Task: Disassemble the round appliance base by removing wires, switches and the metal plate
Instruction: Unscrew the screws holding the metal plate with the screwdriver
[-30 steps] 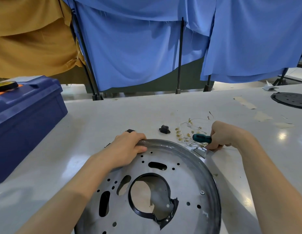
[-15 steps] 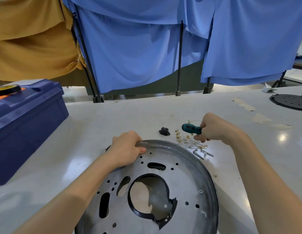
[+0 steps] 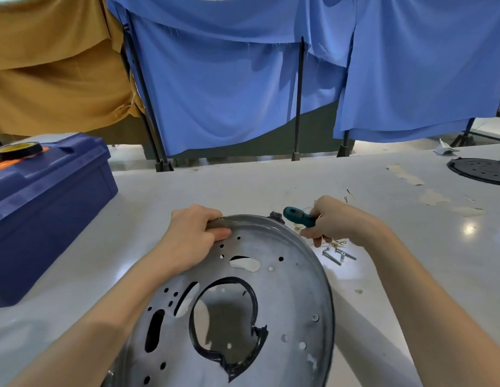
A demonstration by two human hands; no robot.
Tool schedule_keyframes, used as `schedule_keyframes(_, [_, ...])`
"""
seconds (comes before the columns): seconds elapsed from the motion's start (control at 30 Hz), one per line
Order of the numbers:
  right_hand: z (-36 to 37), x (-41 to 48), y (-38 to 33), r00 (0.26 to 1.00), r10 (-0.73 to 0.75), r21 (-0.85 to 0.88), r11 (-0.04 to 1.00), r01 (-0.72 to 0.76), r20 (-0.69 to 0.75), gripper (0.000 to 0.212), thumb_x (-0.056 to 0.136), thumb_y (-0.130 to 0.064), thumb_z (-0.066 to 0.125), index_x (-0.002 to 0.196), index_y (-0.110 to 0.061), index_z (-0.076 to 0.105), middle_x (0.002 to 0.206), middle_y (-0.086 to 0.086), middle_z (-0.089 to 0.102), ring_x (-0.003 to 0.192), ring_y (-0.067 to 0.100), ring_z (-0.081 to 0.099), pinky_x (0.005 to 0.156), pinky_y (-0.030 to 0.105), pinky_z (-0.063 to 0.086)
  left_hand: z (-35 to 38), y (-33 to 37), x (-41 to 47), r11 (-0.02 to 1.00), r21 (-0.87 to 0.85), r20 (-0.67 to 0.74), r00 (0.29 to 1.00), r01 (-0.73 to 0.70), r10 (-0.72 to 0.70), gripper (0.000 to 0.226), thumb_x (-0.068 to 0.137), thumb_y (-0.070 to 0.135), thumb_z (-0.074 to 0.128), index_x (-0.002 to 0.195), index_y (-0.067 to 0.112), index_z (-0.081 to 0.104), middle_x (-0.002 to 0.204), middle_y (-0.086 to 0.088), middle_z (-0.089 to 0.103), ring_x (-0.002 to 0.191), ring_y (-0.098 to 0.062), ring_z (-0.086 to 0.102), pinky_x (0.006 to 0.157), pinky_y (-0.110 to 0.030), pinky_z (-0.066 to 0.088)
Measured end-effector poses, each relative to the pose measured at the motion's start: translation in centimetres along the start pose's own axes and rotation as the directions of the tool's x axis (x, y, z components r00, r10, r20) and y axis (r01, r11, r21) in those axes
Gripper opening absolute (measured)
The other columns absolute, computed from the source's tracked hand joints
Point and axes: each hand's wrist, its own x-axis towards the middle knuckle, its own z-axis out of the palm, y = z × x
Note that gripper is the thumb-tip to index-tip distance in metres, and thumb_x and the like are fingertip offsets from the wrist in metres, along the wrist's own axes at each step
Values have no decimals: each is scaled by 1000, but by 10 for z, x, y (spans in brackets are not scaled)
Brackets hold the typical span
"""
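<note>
Risk: held by one hand only, the tilted metal plate [image 3: 293,289] may slip and drop onto the bench [image 3: 243,188], scattering the loose screws [image 3: 338,254] beside it; its thin rim could also cut. The left hand [image 3: 195,236] grips the plate's far rim, thumb on the inner face. The right hand [image 3: 338,222], curled round a teal screwdriver [image 3: 297,216], is just beside the rim's right.

A blue toolbox [image 3: 47,208] is set at nine o'clock; blue cloths [image 3: 229,88] are hung at twelve, a mustard cloth [image 3: 53,74] at ten o'clock.
</note>
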Motion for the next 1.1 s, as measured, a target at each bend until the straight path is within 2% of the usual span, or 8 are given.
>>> schedule_keyframes(0.1, [8, -5, -11, 994, -51, 153, 988, 36, 101, 11, 88, -10, 64, 82, -1, 63, 46, -5, 61, 39, 8, 45, 42, 17, 38, -3, -2, -2, 996, -84, -17, 1000, 0, -2, 33, 85, 10, 67, 61, -2, 48, 56, -9, 46, 59, -23, 39, 61, -32, 29])
schedule_keyframes(0.27, [30, -8, -31, 958, -125, 580, 813, -50, 257, 2, 89, 3, 56, 87, 2, 57, 67, 9, 51, 48, 11, 52, 44, 19, 44, 9, 9, 1, 998, 26, 1, 998, -58, 58, 41, 84, 16, 67, 52, 22, 44, 52, 7, 47, 62, -21, 45, 67, -32, 29])
schedule_keyframes(0.43, [39, -6, -26, 946, -89, 583, 804, -116, 312, 25, 92, 10, 45, 72, 2, 59, 58, 8, 50, 38, 9, 49, 38, 15, 38, 15, 7, 4, 996, 83, 18, 1000, -23, 21, 43, 86, 20, 65, 51, 26, 41, 54, 9, 47, 62, -15, 45, 72, -30, 24])
schedule_keyframes(0.57, [43, -2, -26, 972, -33, 462, 883, -80, 232, 21, 95, 4, 44, 93, 11, 64, 81, 20, 57, 50, 7, 47, 38, 10, 37, 15, 9, 5, 990, 142, 6, 1000, -11, 10, 44, 88, 22, 63, 52, 26, 38, 55, 10, 46, 61, -9, 43, 70, -31, 21])
schedule_keyframes(0.7, [45, 1, -24, 963, -29, 543, 830, -126, 268, 31, 93, 7, 43, 69, -3, 59, 59, 6, 54, 35, 4, 50, 37, 14, 38, 15, 10, 5, 981, 192, 2, 1000, 21, -21, 42, 90, 24, 59, 54, 27, 39, 59, 11, 48, 62, -3, 40, 70, -32, 20])
schedule_keyframes(0.83, [45, 2, -26, 995, 47, 477, 875, -83, 87, 25, 95, -13, 56, 71, -6, 59, 59, 2, 54, 43, 9, 49, 34, 11, 35, 16, 13, 5, 977, 205, 22, 998, 52, -58, 42, 91, 23, 58, 54, 24, 38, 60, 7, 47, 62, -6, 39, 71, -34, 22])
schedule_keyframes(0.97, [24, 4, -29, 980, -4, 922, 340, 188, -199, 21, 98, -15, 54, 80, -6, 52, 62, 5, 49, 47, 13, 49, 48, 22, 37, 20, 16, 4, 971, 218, 71, 990, 100, -118, 42, 91, 24, 58, 55, 20, 37, 62, 2, 48, 68, -21, 46, 71, -36, 25])
schedule_keyframes(1.1, [-6, -10, -37, 951, -56, 953, -22, 304, -304, 34, 94, -28, 57, 67, -14, 44, 56, 1, 39, 49, 17, 41, 47, 24, 36, 22, 24, 5, 957, 258, 107, 981, 132, -164, 38, 92, 26, 58, 59, 20, 39, 68, 1, 50, 79, -28, 52, 77, -39, 29])
